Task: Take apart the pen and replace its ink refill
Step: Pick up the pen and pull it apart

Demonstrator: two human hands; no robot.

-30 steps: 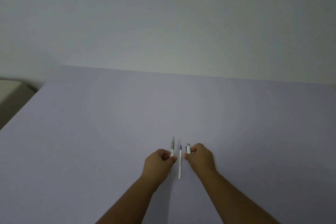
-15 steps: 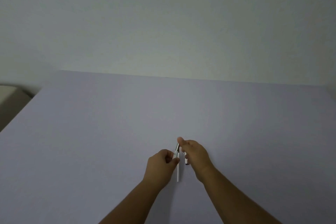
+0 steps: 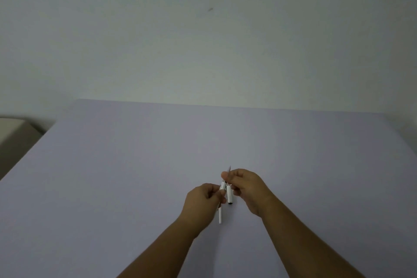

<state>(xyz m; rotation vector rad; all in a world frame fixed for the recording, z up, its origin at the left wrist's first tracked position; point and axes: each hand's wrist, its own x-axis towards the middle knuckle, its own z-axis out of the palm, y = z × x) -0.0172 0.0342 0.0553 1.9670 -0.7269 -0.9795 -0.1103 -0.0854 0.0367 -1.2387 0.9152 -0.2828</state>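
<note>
Lavender counter (image 3: 135,187) fills the foreground below a pale wall (image 3: 203,40). Left hand (image 3: 203,202) pinches the white pen (image 3: 223,186); right hand (image 3: 248,187) pinches its gray tip (image 3: 229,168) and grips a white cap (image 3: 229,195).

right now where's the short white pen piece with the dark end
In the head view it lies on the table, near centre, between the left hand and right hand: the short white piece.

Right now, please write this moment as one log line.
left hand: grips white pen body | right hand: pinches pen tip | short white piece: beside pen | white refill: partly hidden | lilac table
</note>
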